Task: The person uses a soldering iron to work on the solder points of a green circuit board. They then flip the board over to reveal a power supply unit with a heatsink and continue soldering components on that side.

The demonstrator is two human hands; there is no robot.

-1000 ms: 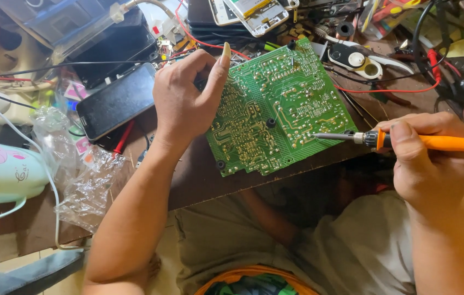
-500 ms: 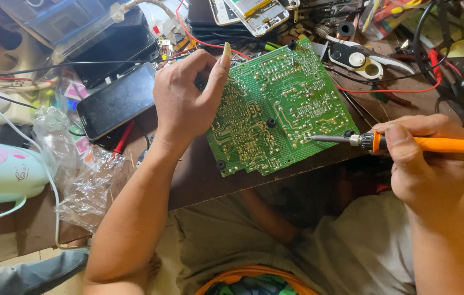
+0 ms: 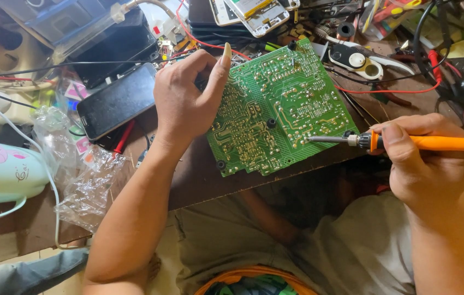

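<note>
The left hand (image 3: 185, 101) pinches the left edge of a green rectangular printed circuit board (image 3: 278, 109), solder side up, propped at the front edge of a cluttered brown wooden workbench (image 3: 199, 183). The right hand (image 3: 426, 164) is wrapped around an orange-handled soldering iron (image 3: 406, 142), its metal tip resting on the board's lower right corner (can't tell which joint exactly). A black smartphone (image 3: 117, 101) lies face up just left of the left hand, with crumpled clear plastic wrap (image 3: 82, 175) nearby.
</note>
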